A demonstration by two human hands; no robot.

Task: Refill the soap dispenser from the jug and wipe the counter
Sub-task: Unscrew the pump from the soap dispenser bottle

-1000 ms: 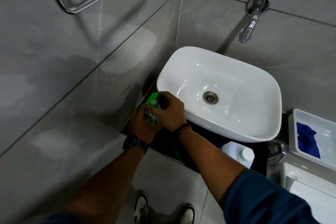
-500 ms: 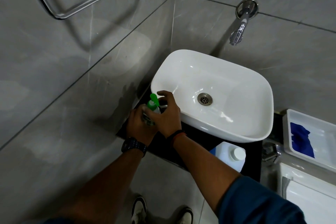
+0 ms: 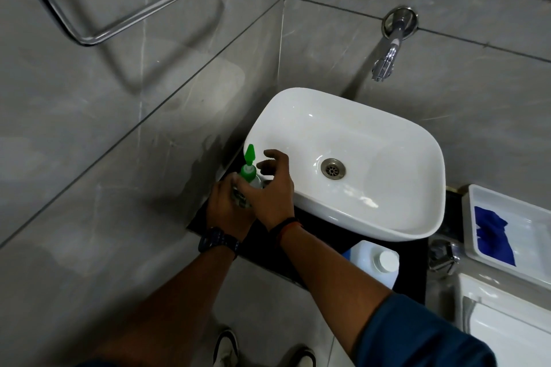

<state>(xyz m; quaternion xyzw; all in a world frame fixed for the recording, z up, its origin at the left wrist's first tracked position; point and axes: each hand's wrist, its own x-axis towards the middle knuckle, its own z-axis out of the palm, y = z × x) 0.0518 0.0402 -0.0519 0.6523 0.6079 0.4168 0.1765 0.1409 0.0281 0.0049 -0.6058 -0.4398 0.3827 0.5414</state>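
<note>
A soap dispenser [image 3: 248,170] with a green pump head stands on the black counter [image 3: 322,229], just left of the white basin. My left hand [image 3: 224,211] is wrapped around its clear body from the left. My right hand [image 3: 272,188] sits against the dispenser's right side, fingers spread and lifted off the pump head. A translucent white jug [image 3: 376,262] with a white cap stands on the counter's front edge, right of my right forearm. A blue cloth [image 3: 493,237] lies in a white tray.
The white basin [image 3: 387,140] fills most of the counter, under a chrome wall tap [image 3: 386,61]. The white tray [image 3: 536,211] sits at the right above a white toilet tank [image 3: 507,325]. Grey tiled walls close in on the left and back, with a chrome rail [image 3: 125,21].
My right hand has come off the green pump head and its fingers have spread. The pump nozzle now shows fully. My left hand keeps its hold on the dispenser.
</note>
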